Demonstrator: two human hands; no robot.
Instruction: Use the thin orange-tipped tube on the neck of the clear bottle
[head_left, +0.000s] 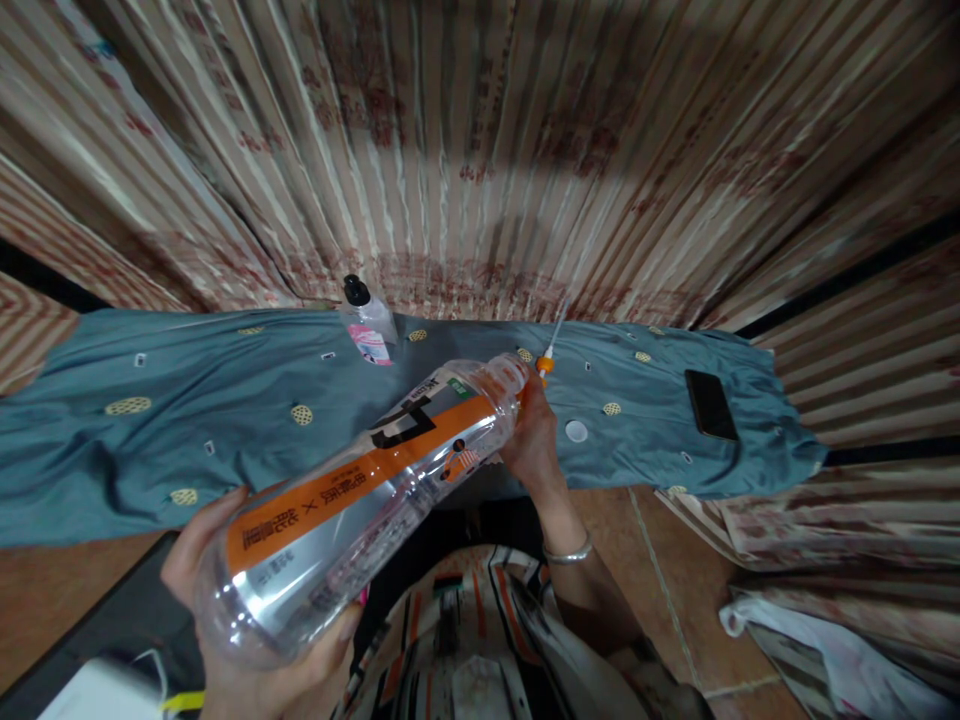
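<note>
Large transparent plastic bottle with an orange and silver label (360, 475) is the thing in the work, and it is held slanting in front of the person, over the near edge of a blue-green cloth with yellow patterns (247, 385). Its base is toward the person's left side and its neck points forward and to the right.

The left hand (259, 688) is curved widely around the base and supports it. The right hand (534, 440) is closed more tightly at the neck; at its fingertips there is also a small orange and white nozzle piece with a thin pale tube (545, 366). The exact grip on this piece cannot be told, because the fingers partly cover it.

As for the progress, the neck seems to be without a cap, and the orange piece is beside it, not on it. So the opening looks done, while any fitting of the piece, if it belongs there, appears undone. Whether the bottle contains some liquid cannot be told.

On the cloth, a clear bottle with a black pump top and pink label (369, 330) stands apart, a small white round disc (576, 431) lies near the right hand, and a black phone (711, 405) lies farther right.
</note>
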